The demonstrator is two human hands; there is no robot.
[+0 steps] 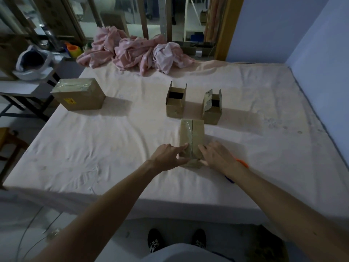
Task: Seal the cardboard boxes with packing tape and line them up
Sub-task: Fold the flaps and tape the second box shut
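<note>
Left hand (pixel 168 155), right hand (pixel 217 157) on small box (pixel 191 137), open box (pixel 211 112) just behind

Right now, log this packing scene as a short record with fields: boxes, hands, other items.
surface: bed sheet
near box: flaps closed, centre seam visible
left hand: holds near box's left corner
right hand: fingers flat on near box's right side
left open box: flaps up
right open box: flaps up
large box: taped shut, far left
pink cloth: heaped at far edge
orange-and-blue item: partly hidden by right forearm
</note>
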